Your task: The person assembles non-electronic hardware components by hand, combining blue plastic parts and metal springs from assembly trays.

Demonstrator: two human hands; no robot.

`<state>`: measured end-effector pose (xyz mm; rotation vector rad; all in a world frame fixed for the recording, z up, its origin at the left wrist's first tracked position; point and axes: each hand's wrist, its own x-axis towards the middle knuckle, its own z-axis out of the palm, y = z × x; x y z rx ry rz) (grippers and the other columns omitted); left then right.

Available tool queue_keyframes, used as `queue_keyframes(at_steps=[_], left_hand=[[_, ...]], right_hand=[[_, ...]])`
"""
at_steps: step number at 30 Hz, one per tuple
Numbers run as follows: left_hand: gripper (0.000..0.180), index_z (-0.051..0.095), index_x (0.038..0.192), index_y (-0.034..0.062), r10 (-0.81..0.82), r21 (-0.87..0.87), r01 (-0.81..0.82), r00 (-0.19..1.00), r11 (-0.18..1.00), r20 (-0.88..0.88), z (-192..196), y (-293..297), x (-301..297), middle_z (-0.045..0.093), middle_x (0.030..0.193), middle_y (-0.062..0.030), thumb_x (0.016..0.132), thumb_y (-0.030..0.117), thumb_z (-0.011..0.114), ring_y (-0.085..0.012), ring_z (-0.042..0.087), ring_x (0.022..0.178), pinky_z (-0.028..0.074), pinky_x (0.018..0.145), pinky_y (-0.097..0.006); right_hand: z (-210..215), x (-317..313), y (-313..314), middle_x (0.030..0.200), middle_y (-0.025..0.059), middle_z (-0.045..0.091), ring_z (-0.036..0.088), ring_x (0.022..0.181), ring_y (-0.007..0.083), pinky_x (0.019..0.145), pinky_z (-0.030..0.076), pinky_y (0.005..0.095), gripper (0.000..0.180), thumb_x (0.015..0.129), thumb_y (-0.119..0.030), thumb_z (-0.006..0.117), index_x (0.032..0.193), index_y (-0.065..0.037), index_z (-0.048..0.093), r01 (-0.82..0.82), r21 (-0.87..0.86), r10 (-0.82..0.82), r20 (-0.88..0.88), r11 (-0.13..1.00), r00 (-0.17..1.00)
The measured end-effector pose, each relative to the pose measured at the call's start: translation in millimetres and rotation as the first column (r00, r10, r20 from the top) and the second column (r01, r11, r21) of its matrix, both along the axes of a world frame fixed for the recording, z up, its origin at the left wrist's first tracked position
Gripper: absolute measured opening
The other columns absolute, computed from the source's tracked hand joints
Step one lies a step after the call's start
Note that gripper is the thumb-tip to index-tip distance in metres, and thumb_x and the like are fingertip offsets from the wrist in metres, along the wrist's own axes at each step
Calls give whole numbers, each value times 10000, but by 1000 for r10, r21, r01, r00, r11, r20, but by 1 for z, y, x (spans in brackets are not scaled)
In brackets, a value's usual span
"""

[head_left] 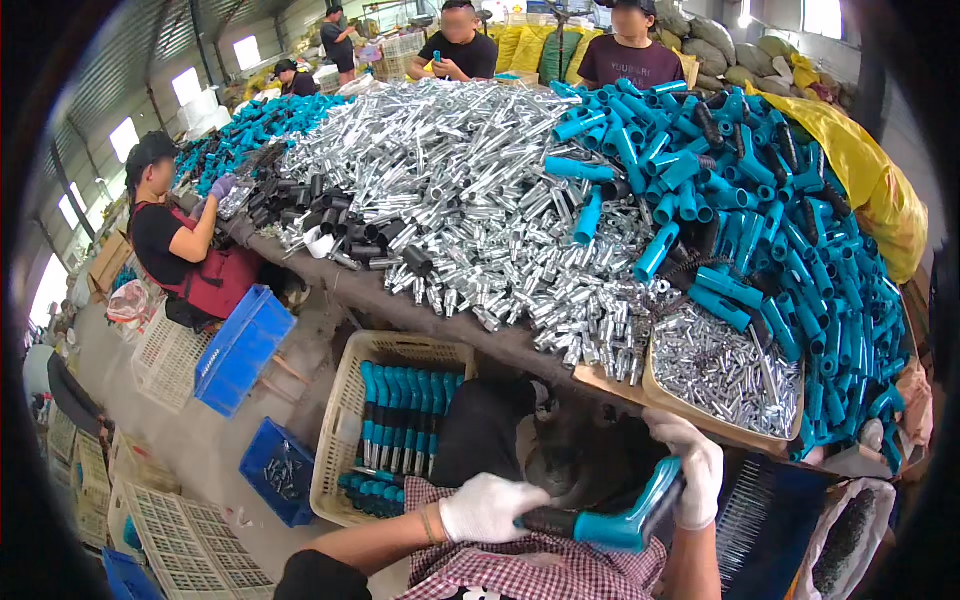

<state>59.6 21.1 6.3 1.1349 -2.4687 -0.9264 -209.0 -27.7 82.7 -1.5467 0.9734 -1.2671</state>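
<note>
Item, in hand: one teal-and-black handle [625,528], held low in front of the body, between the two hands and above a red-and-white checked cloth [540,572]. Its black end points left; its teal end angles up to the right.

Left hand [493,508], white-gloved: grip closed about the black end.

Right hand [692,470], white-gloved: grip clamped on the raised teal end.

Beyond the hands, one bench [345,283], heaped:
- silver metal parts [450,170], a broad pile across the middle;
- teal housings [750,200], massed at the right, some lying over the metal;
- black sleeves [335,215], at the near left edge;
- one shallow carton [720,427] of small metal pieces, at the near right edge.

Below the bench edge, one cream crate [326,475], holding a row of finished-looking teal-and-black pieces [400,415], side by side. To its left, one small blue bin [264,455] with a few metal parts; farther back, one larger blue bin [240,350].

At far right, one yellow sheet [865,185], draped beside the housings.

At left, one co-worker [205,260] in a dark cap, reaching to the pile.
</note>
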Motion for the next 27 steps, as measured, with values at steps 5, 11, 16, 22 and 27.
queue_keyframes(at_steps=[5,11,16,22,27], left_hand=[[362,646,1009,64,334,91,-334,942,938,21,-15,-14,1,680,874,-178,754,305,736,-370,678,807,554,692,-424],[339,679,1018,77,345,0,-360,896,933,-280,-14,-9,10,694,882,-144,728,222,777,-346,681,832,550,695,-363],[344,681,1052,94,-4,159,-43,958,986,287,-5,-3,-1,692,907,-157,797,325,686,-355,675,867,556,734,-413],[376,637,1090,41,481,388,-363,834,847,-269,-13,-15,-3,685,913,-185,775,210,754,-383,663,861,542,724,-416],[249,595,1025,84,37,45,-46,982,998,183,-10,6,3,661,836,-163,811,210,589,-363,673,786,534,661,-463]], right_hand=[[-3,23,18,1133,233,652,589,1156,407,1038,419,461,283,794,-220,597,947,-7,702,-146,-343,58,-254,928,966],[-20,7,13,1184,234,638,548,1233,394,1049,407,455,496,975,-432,467,1006,19,672,-71,-175,64,-45,982,997],[-5,11,4,1152,202,664,567,1202,407,1068,389,460,323,882,-280,567,1002,-9,696,-386,-280,306,-288,879,907],[-23,27,27,1020,227,660,639,1032,358,924,493,458,167,791,-113,624,926,-15,638,-60,-417,78,27,907,997],[-17,25,6,668,93,642,629,611,181,596,512,310,178,785,-65,553,832,31,696,18,46,2,-395,999,919]])
